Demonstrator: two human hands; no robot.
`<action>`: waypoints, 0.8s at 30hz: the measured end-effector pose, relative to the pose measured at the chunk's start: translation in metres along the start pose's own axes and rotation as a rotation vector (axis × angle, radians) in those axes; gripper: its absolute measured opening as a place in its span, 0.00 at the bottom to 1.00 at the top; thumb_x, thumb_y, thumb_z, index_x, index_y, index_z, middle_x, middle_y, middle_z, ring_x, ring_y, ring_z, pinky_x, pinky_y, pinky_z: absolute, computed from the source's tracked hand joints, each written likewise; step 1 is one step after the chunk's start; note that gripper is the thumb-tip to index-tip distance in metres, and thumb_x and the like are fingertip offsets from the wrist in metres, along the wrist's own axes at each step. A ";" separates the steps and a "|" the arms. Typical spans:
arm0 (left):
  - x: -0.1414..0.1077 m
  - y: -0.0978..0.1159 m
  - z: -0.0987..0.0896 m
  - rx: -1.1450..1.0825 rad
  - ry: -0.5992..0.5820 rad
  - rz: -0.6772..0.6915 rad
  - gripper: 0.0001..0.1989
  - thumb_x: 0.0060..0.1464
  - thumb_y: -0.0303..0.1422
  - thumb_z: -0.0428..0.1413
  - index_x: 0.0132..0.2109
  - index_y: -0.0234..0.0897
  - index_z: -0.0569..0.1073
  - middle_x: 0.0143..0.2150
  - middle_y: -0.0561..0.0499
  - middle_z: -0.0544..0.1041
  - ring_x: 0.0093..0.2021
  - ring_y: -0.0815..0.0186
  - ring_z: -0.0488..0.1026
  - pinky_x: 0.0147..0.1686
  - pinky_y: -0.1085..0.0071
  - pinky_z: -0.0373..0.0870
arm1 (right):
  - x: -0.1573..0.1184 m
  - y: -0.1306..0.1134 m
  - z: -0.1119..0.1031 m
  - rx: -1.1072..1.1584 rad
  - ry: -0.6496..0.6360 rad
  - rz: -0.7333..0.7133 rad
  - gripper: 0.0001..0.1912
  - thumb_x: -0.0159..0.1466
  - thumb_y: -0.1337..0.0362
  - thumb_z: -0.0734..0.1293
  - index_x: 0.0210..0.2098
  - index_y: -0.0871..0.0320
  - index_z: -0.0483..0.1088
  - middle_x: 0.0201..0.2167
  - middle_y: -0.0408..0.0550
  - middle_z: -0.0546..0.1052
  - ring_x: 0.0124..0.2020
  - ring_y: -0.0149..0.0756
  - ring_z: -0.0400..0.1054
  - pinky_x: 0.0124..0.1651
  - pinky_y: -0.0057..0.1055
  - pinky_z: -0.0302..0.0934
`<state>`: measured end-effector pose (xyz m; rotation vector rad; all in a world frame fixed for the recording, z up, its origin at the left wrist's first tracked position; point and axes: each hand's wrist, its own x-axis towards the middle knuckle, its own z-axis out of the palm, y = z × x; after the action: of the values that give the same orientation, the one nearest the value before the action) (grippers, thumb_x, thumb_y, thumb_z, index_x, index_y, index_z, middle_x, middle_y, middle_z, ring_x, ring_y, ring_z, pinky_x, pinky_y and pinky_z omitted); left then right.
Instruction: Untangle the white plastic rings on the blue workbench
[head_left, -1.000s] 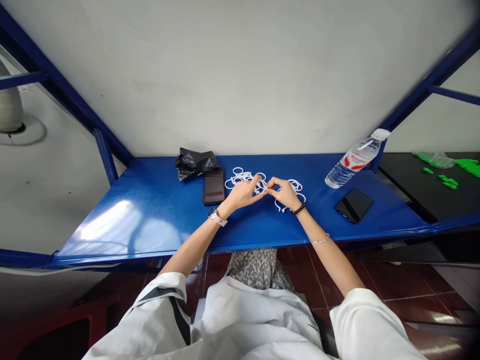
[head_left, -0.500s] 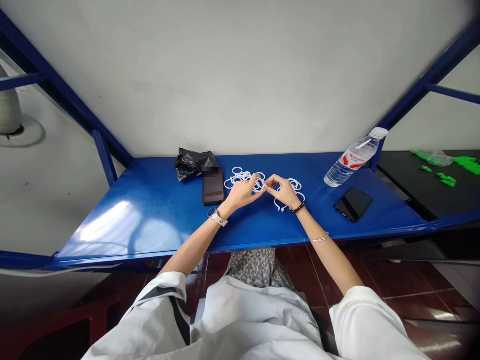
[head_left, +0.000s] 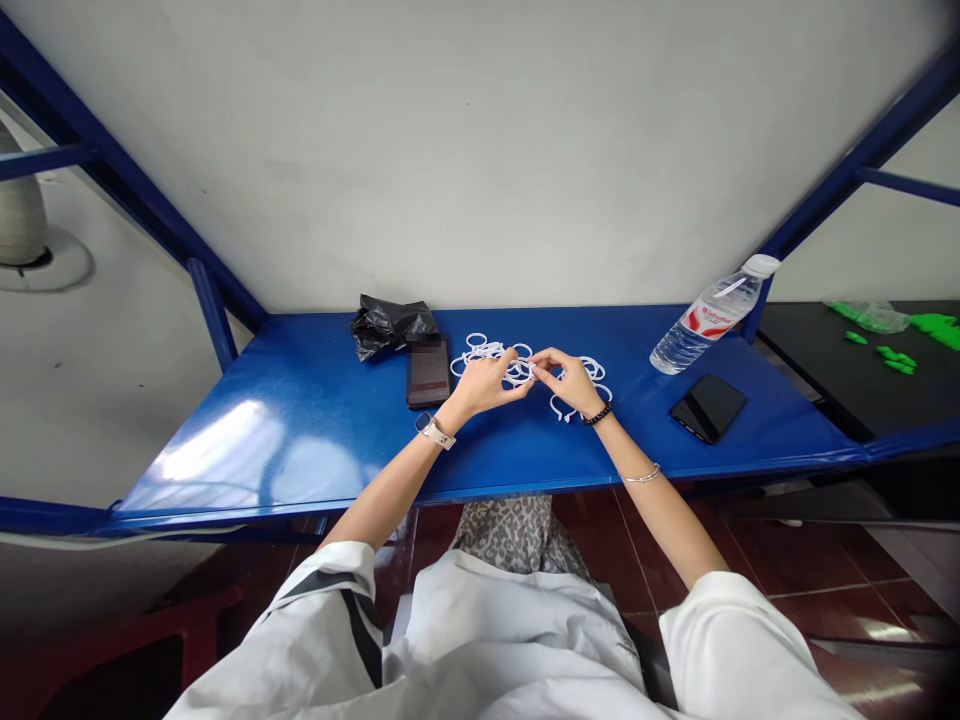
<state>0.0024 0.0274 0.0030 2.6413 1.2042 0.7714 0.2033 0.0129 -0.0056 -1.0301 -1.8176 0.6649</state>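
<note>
My left hand (head_left: 480, 387), with a watch on its wrist, holds a thin white plastic ring (head_left: 517, 374) between thumb and forefinger. From the other side, the closed fingertips of my right hand (head_left: 571, 385) pinch the same ring at its right edge. Behind my left hand lies a heap of similar white rings (head_left: 475, 342), some partly covered by the fingers. More white rings (head_left: 598, 370) rest under and beside my right hand, and some show a gap with small knobbed ends.
A phone (head_left: 428, 372) and a crumpled black plastic bag (head_left: 390, 326) lie left of the rings on the blue tabletop (head_left: 315, 400). To the right are a water bottle (head_left: 705, 318) and another black phone (head_left: 709, 408). Green pieces (head_left: 896, 358) lie on the dark neighbouring table.
My left thumb and forefinger have parted slightly around the ring, and more of it shows. Both hands stay in nearly the same place over the table.
</note>
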 end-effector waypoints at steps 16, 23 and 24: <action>0.000 -0.002 -0.001 -0.036 -0.065 0.039 0.21 0.62 0.46 0.49 0.52 0.33 0.67 0.21 0.54 0.67 0.21 0.63 0.66 0.25 0.71 0.55 | 0.000 -0.004 0.000 -0.033 0.000 -0.017 0.17 0.63 0.47 0.68 0.34 0.55 0.70 0.28 0.45 0.76 0.31 0.37 0.71 0.38 0.36 0.68; -0.001 -0.001 0.010 -0.031 -0.101 0.074 0.20 0.69 0.44 0.39 0.48 0.34 0.68 0.24 0.49 0.71 0.23 0.62 0.69 0.25 0.71 0.55 | -0.001 -0.004 -0.001 0.048 -0.013 0.032 0.17 0.66 0.45 0.65 0.35 0.54 0.68 0.27 0.44 0.76 0.31 0.39 0.73 0.40 0.37 0.67; -0.001 0.000 0.012 -0.036 -0.111 0.072 0.21 0.69 0.44 0.38 0.47 0.34 0.69 0.24 0.49 0.71 0.22 0.62 0.68 0.25 0.71 0.55 | -0.001 -0.004 -0.001 0.050 -0.017 0.039 0.18 0.66 0.45 0.64 0.35 0.54 0.67 0.27 0.44 0.76 0.31 0.39 0.73 0.40 0.37 0.67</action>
<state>0.0081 0.0278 -0.0080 2.6722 1.0626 0.6407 0.2030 0.0104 -0.0024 -1.0317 -1.7902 0.7414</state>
